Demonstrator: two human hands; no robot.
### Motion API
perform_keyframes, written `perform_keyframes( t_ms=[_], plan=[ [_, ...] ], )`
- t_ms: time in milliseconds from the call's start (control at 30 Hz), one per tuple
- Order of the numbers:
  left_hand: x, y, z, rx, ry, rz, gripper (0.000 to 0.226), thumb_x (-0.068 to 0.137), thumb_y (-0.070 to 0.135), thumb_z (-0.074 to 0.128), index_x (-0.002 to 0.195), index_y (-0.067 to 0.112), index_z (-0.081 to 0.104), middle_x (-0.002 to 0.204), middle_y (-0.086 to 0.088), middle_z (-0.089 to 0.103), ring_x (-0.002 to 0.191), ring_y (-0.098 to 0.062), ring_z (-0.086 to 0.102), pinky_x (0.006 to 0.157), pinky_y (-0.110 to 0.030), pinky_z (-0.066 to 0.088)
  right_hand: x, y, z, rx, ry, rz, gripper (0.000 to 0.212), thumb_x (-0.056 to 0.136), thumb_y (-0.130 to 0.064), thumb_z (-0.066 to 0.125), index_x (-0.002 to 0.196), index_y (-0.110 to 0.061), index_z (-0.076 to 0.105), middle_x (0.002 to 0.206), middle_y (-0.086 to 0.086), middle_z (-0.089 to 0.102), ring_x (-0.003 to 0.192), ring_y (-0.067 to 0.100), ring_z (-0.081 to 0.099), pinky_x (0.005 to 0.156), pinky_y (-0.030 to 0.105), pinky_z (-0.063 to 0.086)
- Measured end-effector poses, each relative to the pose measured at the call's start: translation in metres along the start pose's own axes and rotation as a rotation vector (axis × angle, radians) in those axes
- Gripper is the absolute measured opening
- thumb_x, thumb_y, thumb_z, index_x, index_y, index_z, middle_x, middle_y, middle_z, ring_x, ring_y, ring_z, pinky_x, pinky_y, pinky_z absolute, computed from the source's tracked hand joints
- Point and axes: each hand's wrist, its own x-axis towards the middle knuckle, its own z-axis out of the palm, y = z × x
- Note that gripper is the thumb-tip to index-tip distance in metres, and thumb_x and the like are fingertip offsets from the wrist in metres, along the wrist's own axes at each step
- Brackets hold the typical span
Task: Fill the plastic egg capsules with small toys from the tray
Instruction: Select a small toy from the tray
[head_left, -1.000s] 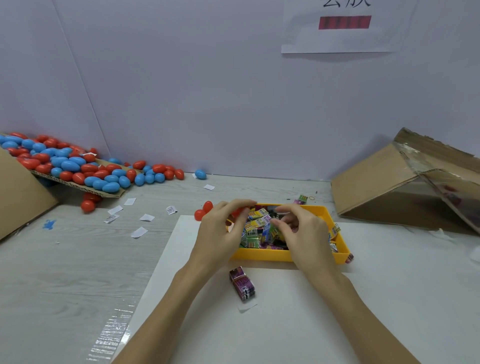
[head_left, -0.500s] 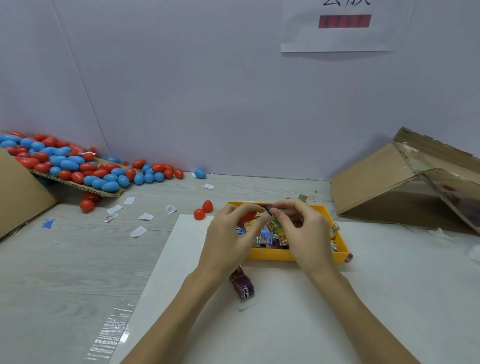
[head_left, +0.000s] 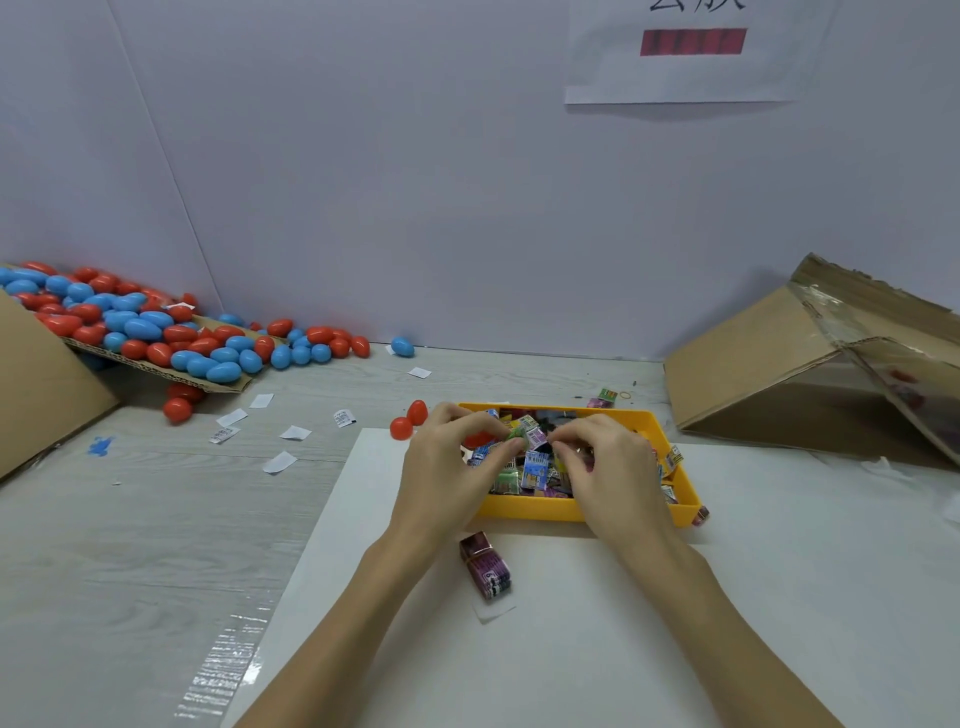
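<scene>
- The left hand (head_left: 447, 467) is holding a red egg half (head_left: 479, 439) in a curled grip over the tray (head_left: 524, 509).
- The right hand (head_left: 608, 467) is pinching a small toy (head_left: 535, 439) in a narrow fingertip grip, just beside the egg half.
- The tray, filled with toys, is sitting on the tabletop (head_left: 130, 545).
- Two red eggs (head_left: 409, 421) are lying just left of the tray.

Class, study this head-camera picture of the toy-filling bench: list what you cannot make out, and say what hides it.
- Red plastic egg capsule half, head view: mostly hidden behind the left hand.
- What the right hand pinches: covered by its curled fingers.
- Printing on the small wrapped toys in the yellow plastic tray: too small.
- White paper sign on the wall: writing cut off by the top edge.
- Brown cardboard box: contents blurred behind film.
</scene>
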Motion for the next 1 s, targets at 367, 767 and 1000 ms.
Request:
perform_keyframes(
  t_ms=[367, 767, 1000],
  plan=[
    [-0.001, 0.003, 0.000, -0.026, 0.055, 0.205, 0.015, 0.084, 0.019, 0.085, 0.098, 0.020, 0.080, 0.101, 0.002, 0.059, 0.093, -0.011, 0.062, 0.081, -0.019, 0.051, -0.001, -0.019, 0.000, 0.728, -0.147, 0.299, 0.010, 0.091, -0.028, 0.076, 0.098, -0.020, 0.077, 0.088, -0.005, 0.079, 0.086, 0.008, 0.075, 0.072, 0.019, 0.058],
    [0.004, 0.009, -0.008, -0.467, -0.089, -0.129, 0.027, 0.104, 0.020, 0.059, 0.131, 0.022, 0.054, 0.094, -0.005, 0.077, 0.084, -0.014, 0.075, 0.074, -0.022, 0.059, 0.003, -0.008, -0.003, 0.800, -0.102, 0.423, 0.025, 0.098, -0.032, 0.068, 0.084, -0.013, 0.076, 0.083, 0.007, 0.075, 0.077, 0.014, 0.072, 0.067, 0.025, 0.059],
    [0.003, 0.009, -0.010, -0.521, -0.226, -0.157, 0.022, 0.095, 0.017, 0.072, 0.116, 0.017, 0.066, 0.105, 0.007, 0.077, 0.101, -0.010, 0.074, 0.082, -0.018, 0.057, 0.001, -0.011, -0.004, 0.708, -0.028, 0.359, 0.041, 0.100, -0.036, 0.065, 0.073, -0.007, 0.074, 0.068, 0.009, 0.072, 0.065, 0.019, 0.068, 0.065, 0.035, 0.056]
  ],
)
